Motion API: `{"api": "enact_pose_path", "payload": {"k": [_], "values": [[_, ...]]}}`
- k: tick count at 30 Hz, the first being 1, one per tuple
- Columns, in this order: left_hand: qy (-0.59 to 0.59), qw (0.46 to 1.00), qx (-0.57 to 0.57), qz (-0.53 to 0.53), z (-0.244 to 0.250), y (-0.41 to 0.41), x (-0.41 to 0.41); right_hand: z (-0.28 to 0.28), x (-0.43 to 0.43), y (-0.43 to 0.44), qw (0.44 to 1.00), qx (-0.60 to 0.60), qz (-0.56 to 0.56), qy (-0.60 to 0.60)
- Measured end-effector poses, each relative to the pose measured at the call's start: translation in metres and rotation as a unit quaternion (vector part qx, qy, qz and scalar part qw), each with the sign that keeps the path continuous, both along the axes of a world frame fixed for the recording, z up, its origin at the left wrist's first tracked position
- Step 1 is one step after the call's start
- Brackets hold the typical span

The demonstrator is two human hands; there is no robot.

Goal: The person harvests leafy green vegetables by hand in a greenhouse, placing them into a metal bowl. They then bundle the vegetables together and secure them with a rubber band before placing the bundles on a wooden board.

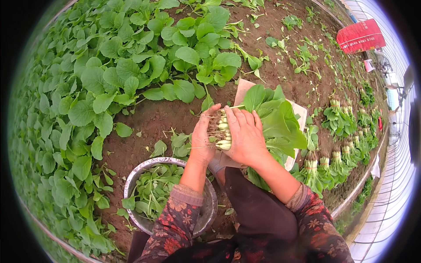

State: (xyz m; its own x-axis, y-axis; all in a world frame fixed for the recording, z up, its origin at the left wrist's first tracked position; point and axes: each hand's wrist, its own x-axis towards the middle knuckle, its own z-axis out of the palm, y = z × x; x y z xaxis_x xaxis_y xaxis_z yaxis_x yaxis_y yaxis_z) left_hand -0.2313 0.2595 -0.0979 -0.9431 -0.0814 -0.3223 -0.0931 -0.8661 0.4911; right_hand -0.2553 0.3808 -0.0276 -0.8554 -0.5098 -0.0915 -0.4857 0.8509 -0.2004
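Observation:
A bunch of leafy greens (279, 123) with pale stems lies sideways between my hands, its leaves pointing right over a flat board (243, 90). My right hand (246, 136) wraps over the stems from above, its fingers on them. My left hand (204, 133) is at the root end, palm against the thin, soil-stained roots (215, 126); its thumb and fingers are partly hidden. Below my left forearm stands a round metal basin (131, 184) holding loose leaves and small plants (156, 187).
Dense growing greens (82, 98) fill the left side. Bundles tied with bands (337, 161) stand at the right near the bed's edge. Scattered leaves lie on the brown soil (279, 19). A red sack (361, 35) is at the upper right, beside the greenhouse wall (391, 194).

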Motion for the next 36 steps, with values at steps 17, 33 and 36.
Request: {"api": "enact_pose_path", "payload": {"k": [17,33,36], "values": [[-0.042,0.848,-0.523,-0.066,0.040,-0.041,0.003,0.001,-0.007,0.000,0.999,0.028,0.000,-0.026],[-0.062,0.943,-0.315,-0.084,0.033,-0.030,0.007,0.023,-0.004,-0.011,0.998,0.056,-0.003,0.001],[-0.054,0.958,-0.274,-0.064,0.029,-0.028,0.007,0.018,-0.006,-0.009,0.999,0.036,-0.011,-0.003]]}}
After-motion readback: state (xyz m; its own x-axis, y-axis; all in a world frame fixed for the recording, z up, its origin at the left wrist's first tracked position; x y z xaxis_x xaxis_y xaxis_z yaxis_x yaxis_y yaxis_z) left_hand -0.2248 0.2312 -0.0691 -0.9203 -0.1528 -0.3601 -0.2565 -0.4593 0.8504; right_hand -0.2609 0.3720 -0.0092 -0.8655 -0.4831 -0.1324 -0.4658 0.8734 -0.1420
